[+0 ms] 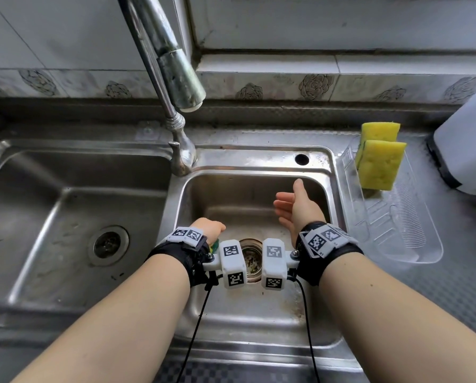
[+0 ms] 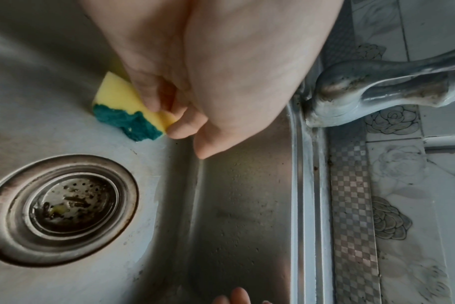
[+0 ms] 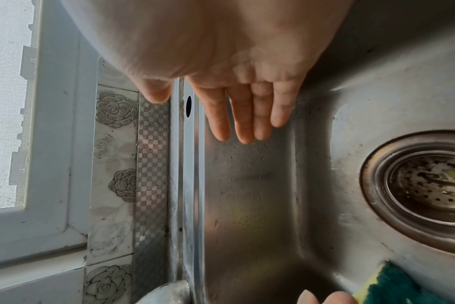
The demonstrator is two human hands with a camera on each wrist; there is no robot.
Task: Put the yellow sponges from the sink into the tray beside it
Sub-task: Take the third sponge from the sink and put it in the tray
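Yellow sponge gripped on sink floor, lift pending

Curled left fingers (image 2: 153, 96) pinch a yellow foam sponge with a rough green scouring face (image 2: 127, 111); it rests on the floor of the brushed steel sink basin (image 1: 245, 308), beside the round perforated drain strainer (image 2: 62, 209). Left hand (image 1: 207, 226) otherwise hidden. Right hand (image 1: 294, 205) hovers, fingers straight and together, holding nothing. Two matching yellow sponges (image 1: 379, 164) stand in the ribbed clear plastic tray (image 1: 413, 244). Judged step: third pickup. Next: lift clear of the rim, carry rightward.
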